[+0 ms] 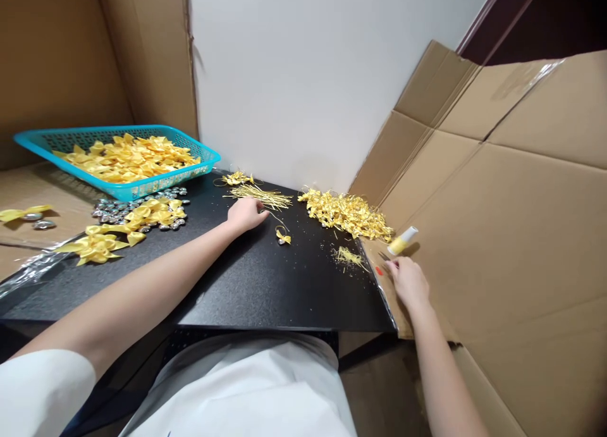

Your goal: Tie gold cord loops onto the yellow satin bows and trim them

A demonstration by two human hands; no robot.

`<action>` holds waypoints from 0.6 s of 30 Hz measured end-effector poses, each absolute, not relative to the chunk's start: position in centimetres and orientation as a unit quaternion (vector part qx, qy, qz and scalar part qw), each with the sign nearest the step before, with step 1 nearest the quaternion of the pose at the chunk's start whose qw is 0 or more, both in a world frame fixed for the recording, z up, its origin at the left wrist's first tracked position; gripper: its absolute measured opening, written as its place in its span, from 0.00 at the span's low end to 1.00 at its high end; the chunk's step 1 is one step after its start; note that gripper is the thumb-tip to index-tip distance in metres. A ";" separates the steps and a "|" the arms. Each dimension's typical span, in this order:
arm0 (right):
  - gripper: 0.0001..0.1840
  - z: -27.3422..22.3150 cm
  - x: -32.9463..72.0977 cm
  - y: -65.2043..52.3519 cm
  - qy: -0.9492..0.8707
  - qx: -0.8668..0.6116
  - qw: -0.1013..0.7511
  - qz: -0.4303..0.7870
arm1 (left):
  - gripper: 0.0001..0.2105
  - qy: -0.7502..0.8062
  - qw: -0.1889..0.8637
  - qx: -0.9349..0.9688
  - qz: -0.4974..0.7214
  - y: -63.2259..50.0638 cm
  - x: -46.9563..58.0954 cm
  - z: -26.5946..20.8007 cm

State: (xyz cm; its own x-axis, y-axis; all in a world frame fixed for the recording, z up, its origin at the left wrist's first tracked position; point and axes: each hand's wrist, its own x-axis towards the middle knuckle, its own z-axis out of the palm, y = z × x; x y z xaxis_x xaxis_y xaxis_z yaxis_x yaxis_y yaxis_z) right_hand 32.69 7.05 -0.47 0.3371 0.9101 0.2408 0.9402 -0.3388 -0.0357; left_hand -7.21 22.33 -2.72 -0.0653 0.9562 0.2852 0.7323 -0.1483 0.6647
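Note:
My left hand (247, 214) is closed in a pinch beside a bundle of thin gold ties (268, 197) on the black table. From its fingertips a thin gold tie (279, 219) runs toward a small yellow bow (283, 237) with a shiny silvery piece on it. Over the cardboard at the right edge, my right hand (408, 281) is closed on a small tool with a dark pointed tip (384, 256). Most of that tool is hidden by the fingers, so its kind does not show. A red spot (379, 270) lies just left of this hand.
A turquoise basket (124, 189) of yellow bows stands back left. Before it lie silvery beads (111, 210) and loose bows (97, 246). Tied bows (348, 214) form a heap back right, with gold clippings (349, 256) below and a white-yellow spool (402, 240) alongside. Cardboard walls (512, 234) rise at both sides.

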 end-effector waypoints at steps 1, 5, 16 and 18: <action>0.18 -1.0 33.6 6.4 -0.572 -0.810 0.077 -0.106 | 0.12 0.645 0.140 0.670 0.339 22.0 -7.1 -2.3; 0.17 -3.4 35.4 5.0 -0.558 -0.816 0.055 -0.137 | 0.17 0.655 0.172 0.699 0.230 20.5 -5.7 -1.3; 0.15 -2.1 28.6 6.9 -0.594 -0.725 0.339 -0.083 | 0.08 0.539 0.198 0.767 0.285 18.9 -3.5 -2.4; 0.16 -1.7 23.4 8.5 -0.656 -0.642 0.392 0.062 | 0.10 0.498 0.179 0.772 0.352 18.3 -3.3 -2.4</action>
State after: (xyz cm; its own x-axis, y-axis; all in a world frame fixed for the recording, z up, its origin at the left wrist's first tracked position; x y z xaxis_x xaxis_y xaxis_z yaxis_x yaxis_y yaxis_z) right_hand 23.39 8.50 -1.69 0.1320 0.8913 0.4338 0.7940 0.1670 -0.5845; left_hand -3.30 18.33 -2.43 0.2561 0.8947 0.3658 0.6432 -0.4403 0.6264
